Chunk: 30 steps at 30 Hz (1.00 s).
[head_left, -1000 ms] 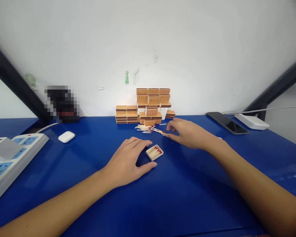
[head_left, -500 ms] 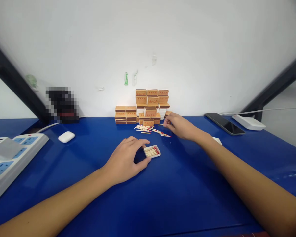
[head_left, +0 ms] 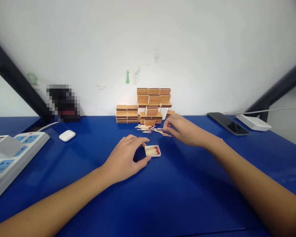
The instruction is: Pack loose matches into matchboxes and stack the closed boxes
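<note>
My left hand (head_left: 125, 159) rests on the table with thumb and forefinger closed around the left end of a small white matchbox tray (head_left: 156, 156). Several red-tipped matches (head_left: 152, 151) lie side by side in that tray. Farther back, my right hand (head_left: 181, 130) pinches a pale matchstick (head_left: 159, 128), its end showing left of the fingertips. Just below and left of those fingers is a loose pile of matches (head_left: 144, 128). Directly behind the pile stand stacked orange matchboxes (head_left: 154, 99), partly covered at the lower right by my right hand.
On the blue table (head_left: 148, 200), a white power strip (head_left: 27, 154) and a white earbud case (head_left: 67, 135) are at left. A dark phone (head_left: 228, 123) and a white box-like device (head_left: 253, 122) lie at right. The white wall (head_left: 101, 49) rises behind the matchboxes.
My right hand has dipped slightly with the matchstick, closer to the loose pile. The tray, still in my left hand, has turned a little straighter. The whole view has shifted slightly.
</note>
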### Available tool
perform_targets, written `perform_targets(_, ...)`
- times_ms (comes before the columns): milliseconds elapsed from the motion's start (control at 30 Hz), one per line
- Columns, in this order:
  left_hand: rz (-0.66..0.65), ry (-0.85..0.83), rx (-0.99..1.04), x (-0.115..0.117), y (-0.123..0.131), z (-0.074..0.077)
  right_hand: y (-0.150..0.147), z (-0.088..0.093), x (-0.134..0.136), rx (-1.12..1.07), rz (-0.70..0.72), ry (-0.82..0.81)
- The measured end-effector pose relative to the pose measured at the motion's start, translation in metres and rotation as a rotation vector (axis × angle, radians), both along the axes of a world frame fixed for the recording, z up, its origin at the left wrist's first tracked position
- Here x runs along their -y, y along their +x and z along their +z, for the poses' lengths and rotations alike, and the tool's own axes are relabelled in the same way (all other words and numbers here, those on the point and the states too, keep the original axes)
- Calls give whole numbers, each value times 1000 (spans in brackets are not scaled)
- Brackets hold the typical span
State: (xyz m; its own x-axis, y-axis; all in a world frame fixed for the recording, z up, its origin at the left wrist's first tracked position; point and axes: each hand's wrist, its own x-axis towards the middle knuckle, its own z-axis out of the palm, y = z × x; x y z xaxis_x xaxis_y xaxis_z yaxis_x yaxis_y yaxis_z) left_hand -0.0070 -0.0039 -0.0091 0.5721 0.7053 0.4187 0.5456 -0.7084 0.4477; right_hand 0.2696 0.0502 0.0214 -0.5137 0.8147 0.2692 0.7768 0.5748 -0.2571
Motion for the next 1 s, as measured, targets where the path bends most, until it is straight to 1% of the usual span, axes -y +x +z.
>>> perform_targets(67, -2, 4, 4, 0, 0, -1, -16, 9, 24, -44, 73, -112)
perform_targets(100, -3, 5, 5, 0, 0, -1, -23, 11, 33, -42, 115, -143)
perform_targets(167, 1, 1, 0, 0, 0, -1, -34, 13, 43, -36, 150, -169)
perform_targets(200, 3, -1, -3, 0, 0, -2, -35, 13, 43, -39, 145, -164)
perform_targets(267, 3, 1, -3, -1, 0, -2, -30, 10, 36, -50, 83, -120)
perform_targets(367, -6, 6, 2, -1, 0, -2, -10, 4, 16, -30, -35, -47)
perform_targets(467, -4, 1, 3, 0, 0, -2, 7, -5, 2, -17, -47, -82)
perform_targets(533, -4, 5, 4, 0, -1, -2, 11, -10, -3, -25, -34, -77)
perform_targets(633, -10, 14, 1, 1, -1, -1, 8, -15, -7, -19, -23, -52)
perform_targets(733, -7, 7, -5, 1, -1, 0, 5, -16, -9, -14, -39, -86)
perform_targets(1000, -6, -1, -1, 0, -1, -1, 14, -6, -4, 105, -70, -185)
